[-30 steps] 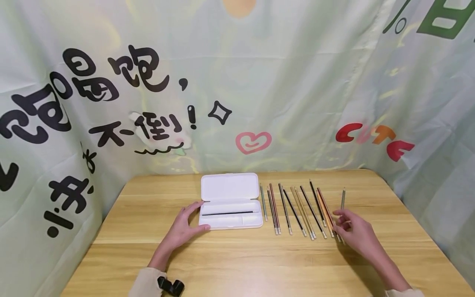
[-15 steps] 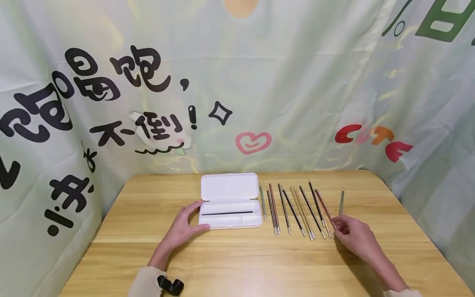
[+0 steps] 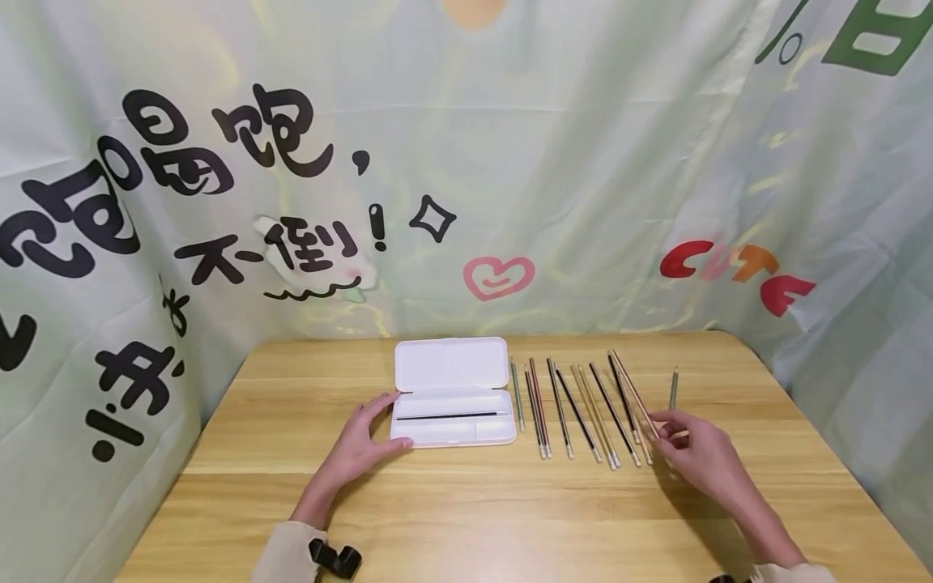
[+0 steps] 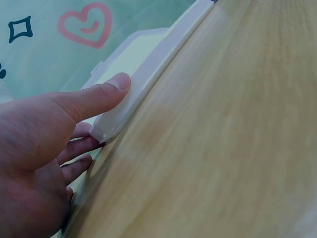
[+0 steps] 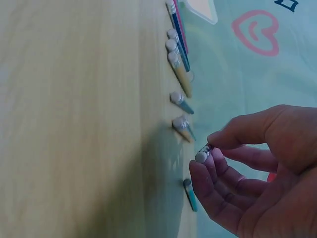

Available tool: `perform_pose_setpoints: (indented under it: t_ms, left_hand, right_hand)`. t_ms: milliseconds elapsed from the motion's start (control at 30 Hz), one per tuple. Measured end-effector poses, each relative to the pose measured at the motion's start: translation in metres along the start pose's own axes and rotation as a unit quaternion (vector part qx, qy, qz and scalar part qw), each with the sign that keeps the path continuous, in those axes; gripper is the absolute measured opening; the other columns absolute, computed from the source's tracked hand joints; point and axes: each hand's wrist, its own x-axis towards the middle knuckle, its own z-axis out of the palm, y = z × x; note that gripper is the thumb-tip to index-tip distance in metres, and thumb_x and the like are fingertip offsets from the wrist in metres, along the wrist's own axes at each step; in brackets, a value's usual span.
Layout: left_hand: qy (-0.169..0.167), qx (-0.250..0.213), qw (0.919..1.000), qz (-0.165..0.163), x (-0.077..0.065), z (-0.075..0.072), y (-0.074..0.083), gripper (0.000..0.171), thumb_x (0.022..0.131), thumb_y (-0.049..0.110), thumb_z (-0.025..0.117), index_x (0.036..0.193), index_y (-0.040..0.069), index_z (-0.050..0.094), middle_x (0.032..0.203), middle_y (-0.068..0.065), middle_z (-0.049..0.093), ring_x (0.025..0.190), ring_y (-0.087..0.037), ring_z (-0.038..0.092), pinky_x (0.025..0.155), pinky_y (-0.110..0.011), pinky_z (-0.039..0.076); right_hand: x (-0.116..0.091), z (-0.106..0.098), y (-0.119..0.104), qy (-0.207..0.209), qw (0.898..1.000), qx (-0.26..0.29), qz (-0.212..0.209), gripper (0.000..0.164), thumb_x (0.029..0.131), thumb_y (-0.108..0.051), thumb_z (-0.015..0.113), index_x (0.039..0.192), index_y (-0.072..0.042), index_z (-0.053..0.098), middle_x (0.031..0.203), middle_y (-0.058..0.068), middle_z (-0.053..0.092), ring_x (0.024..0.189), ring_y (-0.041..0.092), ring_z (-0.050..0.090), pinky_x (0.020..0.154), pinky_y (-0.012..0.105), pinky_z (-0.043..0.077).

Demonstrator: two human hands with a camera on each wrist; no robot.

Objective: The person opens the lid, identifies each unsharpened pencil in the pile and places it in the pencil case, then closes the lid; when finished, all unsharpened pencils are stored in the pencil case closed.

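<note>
In the head view an open white pencil case lies on the table with one dark pencil inside. My left hand holds the case at its left end, thumb on the front edge and fingers round the side, as the left wrist view also shows. My right hand pinches a reddish pencil near its eraser end, its tip slanting away to the left. In the right wrist view the white eraser shows between thumb and fingertips, raised off the table.
Several pencils lie in a loose row right of the case, eraser ends toward me. A green pencil lies beyond my right hand, partly hidden by it. A printed curtain stands behind the wooden table.
My right hand has taken the reddish pencil from the right part of the row and lifted it. Its tip has swung left and away. The left hand and case have stayed put.
</note>
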Motion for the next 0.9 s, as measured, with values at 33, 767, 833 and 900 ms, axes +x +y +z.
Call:
perform_pose_setpoints:
  t_ms: [33,767,833,900]
  left_hand:
    - [-0.001,0.000,1.0000,-0.003,0.000,0.000,0.000,0.086,0.080,0.038,0.089,0.153,0.014,0.050,0.158,-0.016,0.043,0.148,-0.042,0.033,0.124,-0.061,0.008]
    - [0.003,0.004,0.9997,0.024,0.002,0.001,-0.003,0.084,0.082,0.033,0.089,0.152,0.008,0.049,0.156,-0.020,0.046,0.146,-0.042,0.037,0.122,-0.065,0.008]
    - [0.002,0.004,0.9997,0.024,0.001,0.001,-0.002,0.085,0.082,0.033,0.089,0.152,0.008,0.049,0.156,-0.019,0.045,0.146,-0.042,0.037,0.122,-0.065,0.008]
    - [0.002,0.002,0.9998,0.022,0.001,0.002,-0.001,0.085,0.081,0.034,0.089,0.152,0.009,0.049,0.156,-0.018,0.045,0.146,-0.041,0.037,0.122,-0.064,0.007]
  right_hand:
    - [0.001,0.001,-0.002,-0.001,1.000,0.005,-0.003,0.028,0.088,0.002,0.071,0.115,0.004,0.070,0.086,0.002,0.068,0.078,0.024,0.071,0.059,0.024,0.053]
    - [0.041,0.060,-0.060,-0.004,0.987,0.120,-0.107,0.015,0.094,0.004,0.070,0.106,-0.003,0.076,0.094,0.010,0.075,0.081,0.023,0.070,0.066,0.025,0.059]
    - [0.045,0.066,-0.065,-0.001,0.986,0.129,-0.106,0.015,0.094,0.002,0.071,0.106,-0.005,0.077,0.095,0.009,0.076,0.083,0.024,0.071,0.069,0.025,0.060]
    - [0.050,0.071,-0.070,0.001,0.986,0.137,-0.099,0.015,0.094,0.001,0.072,0.105,-0.007,0.078,0.097,0.008,0.076,0.085,0.023,0.070,0.070,0.025,0.059]
